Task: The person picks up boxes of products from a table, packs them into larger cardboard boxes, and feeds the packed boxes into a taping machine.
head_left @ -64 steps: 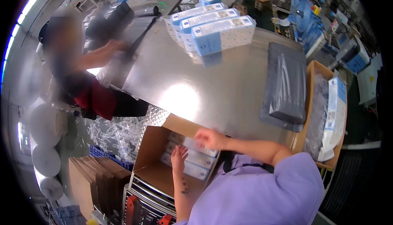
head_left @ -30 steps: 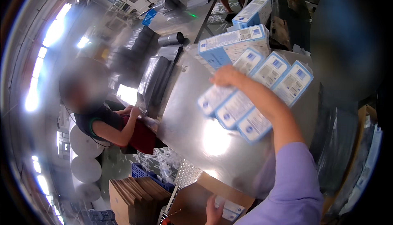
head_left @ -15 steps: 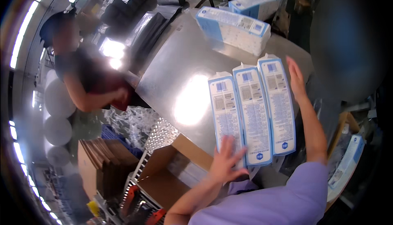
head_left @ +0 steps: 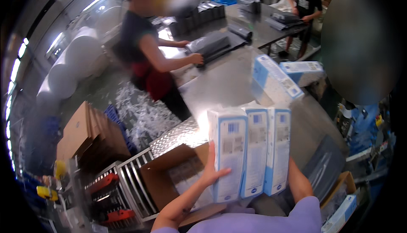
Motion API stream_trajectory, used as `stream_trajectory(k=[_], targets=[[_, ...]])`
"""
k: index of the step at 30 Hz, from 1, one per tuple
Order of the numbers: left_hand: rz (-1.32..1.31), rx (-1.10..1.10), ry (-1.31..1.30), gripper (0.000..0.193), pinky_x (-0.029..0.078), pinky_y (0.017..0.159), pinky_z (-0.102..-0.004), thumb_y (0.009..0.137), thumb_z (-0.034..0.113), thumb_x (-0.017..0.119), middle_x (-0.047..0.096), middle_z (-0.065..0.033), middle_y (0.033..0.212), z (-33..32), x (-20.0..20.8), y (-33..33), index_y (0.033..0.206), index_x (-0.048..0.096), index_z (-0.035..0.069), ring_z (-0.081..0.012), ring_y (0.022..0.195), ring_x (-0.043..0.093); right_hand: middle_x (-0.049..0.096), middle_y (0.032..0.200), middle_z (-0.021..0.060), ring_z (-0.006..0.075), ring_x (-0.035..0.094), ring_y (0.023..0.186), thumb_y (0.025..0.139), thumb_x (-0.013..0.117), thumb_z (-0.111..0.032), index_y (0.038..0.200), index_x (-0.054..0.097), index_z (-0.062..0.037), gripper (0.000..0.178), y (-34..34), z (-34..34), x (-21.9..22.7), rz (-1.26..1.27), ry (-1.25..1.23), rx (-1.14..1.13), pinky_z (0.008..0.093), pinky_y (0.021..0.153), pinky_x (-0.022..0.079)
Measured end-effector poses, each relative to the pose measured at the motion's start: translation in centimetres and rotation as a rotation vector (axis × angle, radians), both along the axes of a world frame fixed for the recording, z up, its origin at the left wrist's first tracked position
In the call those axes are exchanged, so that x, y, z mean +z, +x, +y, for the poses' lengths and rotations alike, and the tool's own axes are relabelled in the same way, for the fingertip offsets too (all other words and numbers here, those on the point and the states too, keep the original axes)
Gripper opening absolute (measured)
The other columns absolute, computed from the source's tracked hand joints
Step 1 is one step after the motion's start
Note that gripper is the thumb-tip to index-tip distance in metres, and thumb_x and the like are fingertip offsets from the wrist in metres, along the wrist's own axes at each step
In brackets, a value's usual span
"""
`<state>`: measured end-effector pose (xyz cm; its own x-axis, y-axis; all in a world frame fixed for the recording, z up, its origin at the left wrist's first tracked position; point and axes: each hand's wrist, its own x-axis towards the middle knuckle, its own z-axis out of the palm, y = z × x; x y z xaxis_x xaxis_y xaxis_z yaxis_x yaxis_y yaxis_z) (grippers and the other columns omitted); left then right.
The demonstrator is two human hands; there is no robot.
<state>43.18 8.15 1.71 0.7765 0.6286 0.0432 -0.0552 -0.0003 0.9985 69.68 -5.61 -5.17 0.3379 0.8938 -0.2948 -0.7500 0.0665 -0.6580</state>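
Observation:
Three long white-and-blue packages stand side by side in front of me: a left one (head_left: 231,156), a middle one (head_left: 256,152) and a right one (head_left: 278,148). They are tilted up and squeezed together between my hands. My left hand (head_left: 212,169) presses the outer side of the left package, its thumb across the front face. Against the outer side of the right package is my right hand (head_left: 292,169), its fingers hidden behind it. Just left of and below the packages is an open cardboard box (head_left: 154,186) with clear plastic inside.
Two similar packages (head_left: 273,78) lie on the metal table (head_left: 220,84). A co-worker (head_left: 148,51) handles grey plastic bags (head_left: 212,46); another person (head_left: 306,4) stands farther back. Flattened cartons (head_left: 89,131) lean at left beside a roller rack (head_left: 131,182). Another package (head_left: 341,214) sits low right.
My hands have closed in on both sides of the three packages and tilted them up off the table. The view has shifted, and the co-worker now reaches to the grey bags.

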Motion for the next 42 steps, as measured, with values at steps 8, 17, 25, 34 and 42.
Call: stream_trajectory(k=[8,17,25,34,42], targets=[[0.198,0.296,0.03,0.066,0.036,0.091,-0.0377,0.061,0.016,0.076,0.05,-0.0135,0.113,-8.0,-1.8,-24.5,0.116,0.043,0.001,-0.0243,0.107,0.046,0.059,0.103,0.007,0.014,0.056,0.092,0.091,0.04,-0.027,0.113,0.053,-0.0021,0.036,-16.4,7.3,-1.7,0.04,0.185,0.38,0.0241,0.079,0.045],[0.108,1.112,-0.035,0.062,0.035,0.093,-0.0332,0.068,0.008,0.069,0.044,-0.0191,0.119,-8.6,-5.2,-25.2,0.119,0.036,-0.001,-0.0251,0.114,0.041,0.06,0.099,0.0132,0.0184,0.058,0.089,0.087,0.045,-0.011,0.107,0.054,0.0016,0.026,-22.6,9.0,-9.4,-1.01,0.047,0.511,0.0258,0.077,0.045],[1.003,0.594,1.079,0.05,0.042,0.069,-0.0412,0.073,0.05,0.056,0.06,-0.0106,0.084,1.7,-4.2,-22.0,0.093,0.06,0.005,-0.0268,0.076,0.056,0.058,0.095,0.0139,0.0255,0.056,0.089,0.071,0.057,-0.048,0.098,0.055,-0.0062,0.05,-28.9,16.2,4.5,-2.176,0.588,0.812,0.0376,0.077,0.043],[1.052,0.821,0.84,0.028,0.045,0.064,-0.0418,0.084,0.026,0.046,0.059,-0.0147,0.074,7.7,-13.9,-20.7,0.074,0.059,0.004,-0.0323,0.067,0.056,0.055,0.103,0.0145,0.0273,0.049,0.103,0.074,0.054,-0.039,0.101,0.055,-0.0071,0.042,-30.5,19.1,-4.8,-2.157,0.388,0.397,0.0436,0.089,0.034],[1.096,0.488,0.853,0.025,0.034,0.087,-0.0443,0.076,0.015,0.049,0.047,-0.0185,0.109,5.1,-16.0,-19.4,0.097,0.055,0.003,-0.032,0.102,0.044,0.047,0.119,0.0183,0.0317,0.045,0.11,0.077,0.051,-0.03,0.107,0.054,-0.0049,0.039,-26.4,14.6,-11.9,-2.081,0.285,0.792,0.0443,0.094,0.031]])
